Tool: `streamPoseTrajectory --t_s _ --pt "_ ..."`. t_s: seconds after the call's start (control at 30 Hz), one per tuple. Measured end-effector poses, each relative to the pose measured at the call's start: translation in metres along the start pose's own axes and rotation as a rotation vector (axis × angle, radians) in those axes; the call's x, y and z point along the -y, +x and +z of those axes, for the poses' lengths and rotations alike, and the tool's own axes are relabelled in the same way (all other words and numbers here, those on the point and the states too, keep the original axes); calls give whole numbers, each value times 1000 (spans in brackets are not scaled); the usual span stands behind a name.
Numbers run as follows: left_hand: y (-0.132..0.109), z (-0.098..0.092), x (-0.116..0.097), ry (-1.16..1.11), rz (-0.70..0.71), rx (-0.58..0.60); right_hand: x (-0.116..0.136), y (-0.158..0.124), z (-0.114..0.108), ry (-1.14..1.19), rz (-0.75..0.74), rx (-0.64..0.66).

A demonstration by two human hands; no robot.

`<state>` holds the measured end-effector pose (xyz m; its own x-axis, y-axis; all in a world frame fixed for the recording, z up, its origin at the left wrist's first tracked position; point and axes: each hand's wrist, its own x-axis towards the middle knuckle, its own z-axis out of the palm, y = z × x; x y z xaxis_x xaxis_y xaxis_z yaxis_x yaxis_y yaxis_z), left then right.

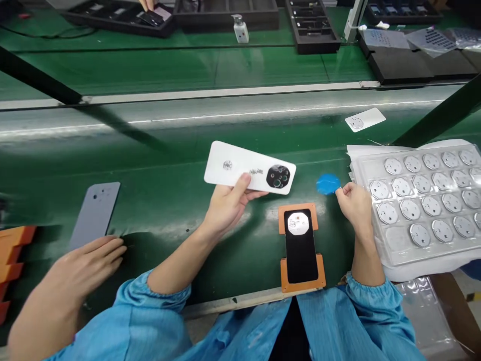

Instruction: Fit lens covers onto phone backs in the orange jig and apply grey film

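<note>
My left hand (226, 201) is closed on the lower edge of a white phone back cover (240, 165) with a black round camera module (278, 176), held above the green belt. My right hand (352, 201) pinches a small blue film tab (327, 184) beside a clear tray of round silver camera rings (421, 200). Between my hands lies an orange-framed black fixture (302, 248) with a round silver part (298, 224) seated at its top.
A co-worker's bare hand (84, 263) rests at the lower left near a grey back cover (95, 213). Orange fixtures (13, 250) are stacked at the left edge. Another white cover (365, 119) lies on the belt. Black trays (315, 27), a pump bottle (240, 28) and another person's hand (148, 5) are at the back.
</note>
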<state>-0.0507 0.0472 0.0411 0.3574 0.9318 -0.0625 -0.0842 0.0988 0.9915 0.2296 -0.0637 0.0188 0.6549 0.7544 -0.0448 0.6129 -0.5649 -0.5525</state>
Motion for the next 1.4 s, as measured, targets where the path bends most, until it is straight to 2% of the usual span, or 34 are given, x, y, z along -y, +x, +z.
streamPoseTrajectory --t_s 0.03,0.1,0.2,0.27,0.33,0.43,0.57,0.7,0.8,1.03,1.2,1.4 --pt "-9 -3 -3 129 78 43 4 -10 -6 60 -35 -21" --pt "-29 -5 -7 416 315 221 14 -33 -18 205 -164 -70" --pt "-59 2 -8 843 764 532 22 -66 -27 288 -596 7" --pt "-74 12 -2 1073 972 577 20 -80 -24 215 -907 75" --pt "-83 21 10 1215 1066 538 12 -88 -17 104 -1103 81" --pt "-88 28 28 1265 1107 520 -1 -92 -4 -38 -1214 63" --pt "-88 29 41 1247 1116 496 -8 -91 0 -129 -1239 56" --pt "-85 26 45 1267 1083 474 -9 -90 -2 -163 -1224 79" --pt "-83 24 47 1278 1044 500 -9 -89 -3 -182 -1217 91" --pt "-74 27 46 1372 965 482 -6 -83 1 -265 -1282 86" --pt "-75 29 52 1377 965 465 -3 -84 7 -369 -1241 177" --pt "-80 27 60 1310 890 507 0 -88 10 -400 -1190 259"
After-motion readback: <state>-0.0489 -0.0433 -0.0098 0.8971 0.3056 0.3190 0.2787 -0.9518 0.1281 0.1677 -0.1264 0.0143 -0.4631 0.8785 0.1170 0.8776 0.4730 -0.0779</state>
